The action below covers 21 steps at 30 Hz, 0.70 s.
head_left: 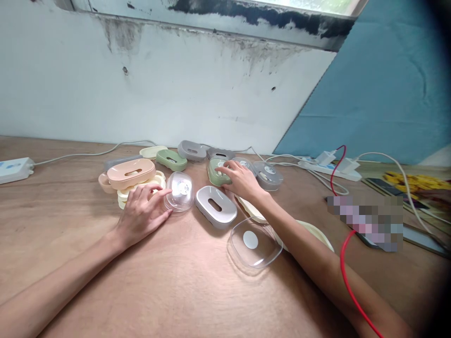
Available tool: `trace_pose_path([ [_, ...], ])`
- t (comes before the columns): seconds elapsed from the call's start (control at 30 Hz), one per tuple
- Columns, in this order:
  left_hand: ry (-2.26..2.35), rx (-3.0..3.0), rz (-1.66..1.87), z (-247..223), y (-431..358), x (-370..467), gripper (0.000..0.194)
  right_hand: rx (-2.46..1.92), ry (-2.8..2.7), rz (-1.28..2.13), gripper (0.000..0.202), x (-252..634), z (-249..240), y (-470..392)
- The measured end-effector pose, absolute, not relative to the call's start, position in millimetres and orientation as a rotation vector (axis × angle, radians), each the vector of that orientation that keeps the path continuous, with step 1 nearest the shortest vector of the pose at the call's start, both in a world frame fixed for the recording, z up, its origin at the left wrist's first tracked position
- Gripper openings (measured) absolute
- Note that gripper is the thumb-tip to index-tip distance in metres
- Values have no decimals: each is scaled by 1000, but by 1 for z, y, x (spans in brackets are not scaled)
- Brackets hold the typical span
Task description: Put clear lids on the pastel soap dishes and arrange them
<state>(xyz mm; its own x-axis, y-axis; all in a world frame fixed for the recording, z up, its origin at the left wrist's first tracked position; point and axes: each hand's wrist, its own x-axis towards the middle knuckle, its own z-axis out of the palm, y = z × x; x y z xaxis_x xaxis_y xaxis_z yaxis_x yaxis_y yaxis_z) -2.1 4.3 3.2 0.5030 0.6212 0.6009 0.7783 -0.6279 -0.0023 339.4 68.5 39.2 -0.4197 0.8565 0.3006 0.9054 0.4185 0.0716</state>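
Note:
My left hand [145, 210] has its index finger and thumb on the near left edge of a clear plastic lid [183, 195] with a round label. My right hand [241, 178] reaches over a green soap box [215, 176] with a clear cover, its thumb and fingers at the box's right side. Between the hands lies a grey slotted soap dish tray [216, 206]. Nearer to me is another clear lid [260, 253] with a white round sticker. Pale cream pieces [313, 234] are partly hidden under my right forearm.
A pink slotted tray [128, 173] rests on stacked cream parts [123, 199] at left. Behind stand a green tray [171, 159] and a grey tray [192, 150]. Grey covered boxes [269, 176] sit right of my right hand. A power strip [331, 169], cables and a red cord [343, 263] lie right.

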Motion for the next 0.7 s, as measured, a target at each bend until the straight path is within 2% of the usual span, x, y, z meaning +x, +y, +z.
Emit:
trace_pose_path([
  [0.07, -1238, -2467, -814, 2, 6, -3, 46, -1560, -2444, -270, 52, 343, 48, 68],
  [0.2, -1318, -2518, -802, 0, 7, -4, 58, -1734, -2322, -153, 32, 354, 76, 62],
  [0.3, -1338, -2549, -748, 0, 6, -4, 56, -2093, -2333, -23, 46, 363, 95, 53],
  [0.43, -1356, -2551, -732, 0, 6, -3, 56, -2411, -2439, 319, 65, 365, 104, 41],
  [0.7, -1367, -2562, -740, 0, 6, -2, 58, -2426, -2471, 379, 56, 365, 92, 45],
])
